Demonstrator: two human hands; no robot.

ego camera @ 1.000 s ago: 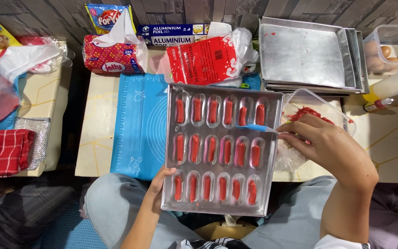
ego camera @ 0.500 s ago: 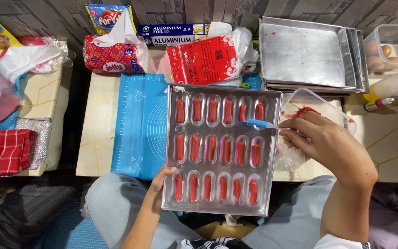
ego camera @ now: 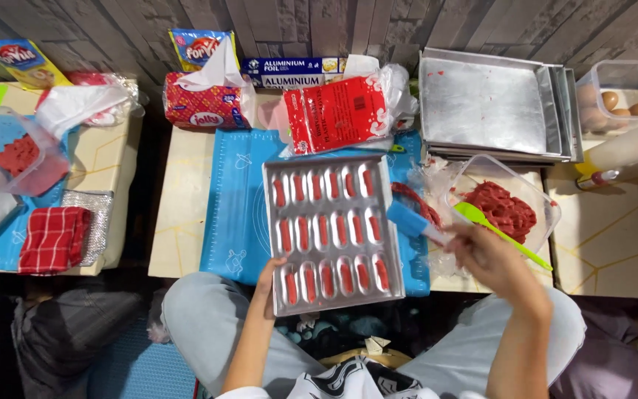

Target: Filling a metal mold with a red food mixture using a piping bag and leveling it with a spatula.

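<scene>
While the left hand (ego camera: 269, 284) grips the mould tray (ego camera: 330, 233), the right hand (ego camera: 485, 251) clasps a blue spatula (ego camera: 416, 222) beside stacked pans (ego camera: 489, 103).

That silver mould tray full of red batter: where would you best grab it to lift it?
Grip the mould tray by its flat rim, at both short ends. The left hand already holds its near edge. The cavities are filled, so keep fingers off the middle and probably keep it level.

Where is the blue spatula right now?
In the head view, the blue spatula is held in the right hand, its blade just off the right edge of the metal mould tray, left of the clear tub.
</scene>
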